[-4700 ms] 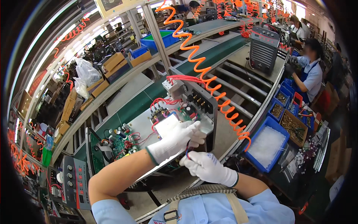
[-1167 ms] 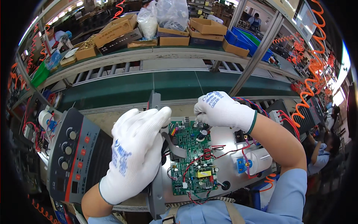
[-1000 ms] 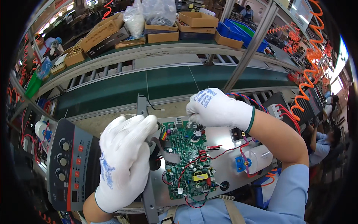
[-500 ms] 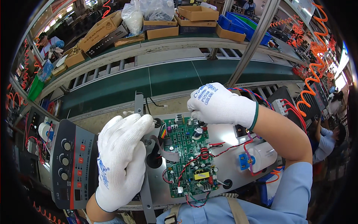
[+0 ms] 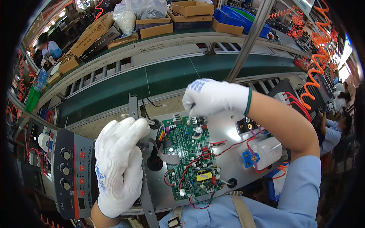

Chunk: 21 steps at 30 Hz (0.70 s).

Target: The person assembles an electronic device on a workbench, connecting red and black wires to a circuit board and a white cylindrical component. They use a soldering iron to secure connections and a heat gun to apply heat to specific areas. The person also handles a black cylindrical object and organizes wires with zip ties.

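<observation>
Beyond the counter (image 5: 93, 127) a green belt (image 5: 169, 81) runs across the room, with open cartons (image 5: 156, 30) ranged on the level behind it. Seen from the head camera, the only view, the circuit board (image 5: 192, 154) lies flat on a bright metal plate (image 5: 235, 167), straight in front of the worker's body. Its long axis points away from the body toward the belt, the far end leaning a little left.

The right hand (image 5: 216, 99) is the nearer of the two: it reaches in from the right over the board's far end, fingers bent down and drawn narrow at that edge. I cannot tell whether they pinch anything or touch the board. The left hand (image 5: 119, 167) lies off the board's left side, over the grey upright (image 5: 147, 203), fingers together and slightly curved; its palm is hidden, so any hold is uncertain. Between that hand and the board sit coloured wires (image 5: 161, 135) and a grey ribbon cable (image 5: 169, 157). To the right, well apart from the board, rests a white cylinder (image 5: 270, 151).
</observation>
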Each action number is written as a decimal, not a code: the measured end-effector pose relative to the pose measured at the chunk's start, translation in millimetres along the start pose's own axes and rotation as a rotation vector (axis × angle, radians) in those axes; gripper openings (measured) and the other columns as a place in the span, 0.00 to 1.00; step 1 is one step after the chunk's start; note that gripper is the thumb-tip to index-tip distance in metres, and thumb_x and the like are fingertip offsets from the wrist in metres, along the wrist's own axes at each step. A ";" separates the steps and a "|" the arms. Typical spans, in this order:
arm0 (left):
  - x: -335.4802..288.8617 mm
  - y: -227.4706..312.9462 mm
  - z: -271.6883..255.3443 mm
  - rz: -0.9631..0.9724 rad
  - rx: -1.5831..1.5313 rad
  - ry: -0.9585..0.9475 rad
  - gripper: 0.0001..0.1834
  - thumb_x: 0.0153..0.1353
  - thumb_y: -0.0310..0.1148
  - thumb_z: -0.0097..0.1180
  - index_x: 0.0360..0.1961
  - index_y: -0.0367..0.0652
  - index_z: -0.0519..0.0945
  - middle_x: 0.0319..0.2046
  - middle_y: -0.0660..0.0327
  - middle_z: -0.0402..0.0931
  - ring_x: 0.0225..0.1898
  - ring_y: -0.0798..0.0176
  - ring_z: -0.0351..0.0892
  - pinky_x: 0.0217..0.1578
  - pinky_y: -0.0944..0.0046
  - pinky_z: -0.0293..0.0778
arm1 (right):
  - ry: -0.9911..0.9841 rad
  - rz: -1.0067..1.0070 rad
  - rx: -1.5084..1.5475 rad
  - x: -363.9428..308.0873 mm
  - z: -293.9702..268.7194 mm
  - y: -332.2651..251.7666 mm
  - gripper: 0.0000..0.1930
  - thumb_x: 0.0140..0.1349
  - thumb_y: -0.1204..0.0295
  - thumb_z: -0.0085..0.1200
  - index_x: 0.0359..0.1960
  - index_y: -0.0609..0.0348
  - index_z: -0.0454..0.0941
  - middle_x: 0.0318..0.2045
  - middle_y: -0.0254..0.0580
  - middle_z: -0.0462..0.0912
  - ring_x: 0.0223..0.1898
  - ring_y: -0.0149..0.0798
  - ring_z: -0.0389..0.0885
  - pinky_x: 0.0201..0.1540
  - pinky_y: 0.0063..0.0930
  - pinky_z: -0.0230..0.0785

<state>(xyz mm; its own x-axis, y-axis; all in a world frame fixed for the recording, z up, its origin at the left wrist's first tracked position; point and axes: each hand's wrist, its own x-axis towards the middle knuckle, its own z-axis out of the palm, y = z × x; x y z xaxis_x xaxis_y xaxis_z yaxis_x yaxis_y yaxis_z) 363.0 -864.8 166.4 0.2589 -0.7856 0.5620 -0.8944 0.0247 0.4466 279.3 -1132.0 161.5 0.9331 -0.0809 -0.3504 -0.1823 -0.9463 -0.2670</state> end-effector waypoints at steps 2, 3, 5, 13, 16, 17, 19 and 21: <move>0.3 4.0 0.9 -0.011 -0.016 -0.009 0.23 0.57 0.17 0.47 0.55 0.36 0.76 0.47 0.51 0.79 0.54 0.46 0.74 0.62 0.49 0.61 | 0.015 -0.038 0.100 2.4 5.8 11.5 0.06 0.50 0.74 0.64 0.30 0.59 0.85 0.28 0.47 0.85 0.33 0.44 0.85 0.38 0.33 0.75; 1.8 3.1 4.0 -0.019 -0.034 -0.021 0.22 0.59 0.17 0.46 0.55 0.36 0.76 0.48 0.52 0.80 0.55 0.46 0.74 0.63 0.50 0.61 | 0.019 -0.064 0.133 4.8 9.3 16.8 0.05 0.50 0.74 0.64 0.30 0.59 0.85 0.26 0.46 0.85 0.31 0.43 0.84 0.35 0.33 0.74; 2.8 2.2 7.6 -0.027 -0.077 -0.035 0.21 0.61 0.18 0.45 0.56 0.36 0.76 0.48 0.53 0.80 0.56 0.47 0.73 0.64 0.51 0.61 | -0.002 -0.023 0.191 2.5 6.3 15.4 0.06 0.49 0.74 0.65 0.29 0.60 0.85 0.24 0.44 0.84 0.29 0.41 0.83 0.33 0.33 0.73; -4.5 11.6 -0.9 -0.124 -0.197 -0.099 0.21 0.67 0.22 0.44 0.61 0.33 0.74 0.54 0.53 0.79 0.64 0.60 0.69 0.68 0.59 0.56 | 0.116 -0.036 -0.029 2.9 13.0 -5.3 0.07 0.50 0.71 0.65 0.32 0.56 0.87 0.30 0.42 0.87 0.33 0.40 0.85 0.38 0.34 0.75; -22.4 34.5 -7.9 -0.129 -0.166 -0.166 0.22 0.64 0.22 0.48 0.61 0.34 0.74 0.55 0.54 0.79 0.68 0.59 0.64 0.70 0.56 0.51 | 0.188 0.031 0.229 -7.0 26.2 5.2 0.10 0.52 0.69 0.67 0.34 0.59 0.87 0.30 0.43 0.87 0.33 0.39 0.85 0.39 0.32 0.76; -29.7 44.8 -7.2 -0.112 -0.145 -0.173 0.22 0.63 0.21 0.49 0.60 0.34 0.74 0.55 0.55 0.79 0.70 0.58 0.62 0.71 0.55 0.50 | 0.213 0.068 0.243 -10.4 29.7 10.1 0.10 0.52 0.68 0.67 0.35 0.59 0.88 0.30 0.43 0.87 0.33 0.40 0.85 0.39 0.32 0.76; -38.5 57.1 -6.2 -0.097 -0.183 -0.190 0.21 0.63 0.21 0.50 0.58 0.34 0.76 0.55 0.56 0.79 0.70 0.56 0.61 0.71 0.54 0.50 | 0.266 0.131 0.272 -21.6 31.0 10.5 0.11 0.52 0.67 0.67 0.35 0.59 0.88 0.30 0.45 0.87 0.33 0.40 0.85 0.39 0.33 0.76; -42.3 67.4 -7.7 -0.072 -0.101 -0.209 0.21 0.62 0.23 0.52 0.57 0.36 0.77 0.54 0.56 0.79 0.68 0.55 0.64 0.70 0.53 0.53 | 0.317 0.168 -0.053 -41.8 26.2 3.1 0.22 0.58 0.58 0.62 0.51 0.56 0.82 0.45 0.51 0.84 0.48 0.45 0.83 0.53 0.37 0.72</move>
<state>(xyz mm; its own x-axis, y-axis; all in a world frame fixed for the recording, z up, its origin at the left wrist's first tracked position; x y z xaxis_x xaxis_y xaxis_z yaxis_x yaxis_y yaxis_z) 294.6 -825.1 178.1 0.2301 -0.8983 0.3743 -0.8328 0.0173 0.5534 231.6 -1123.4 151.8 0.9429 -0.3215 -0.0874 -0.3323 -0.9259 -0.1794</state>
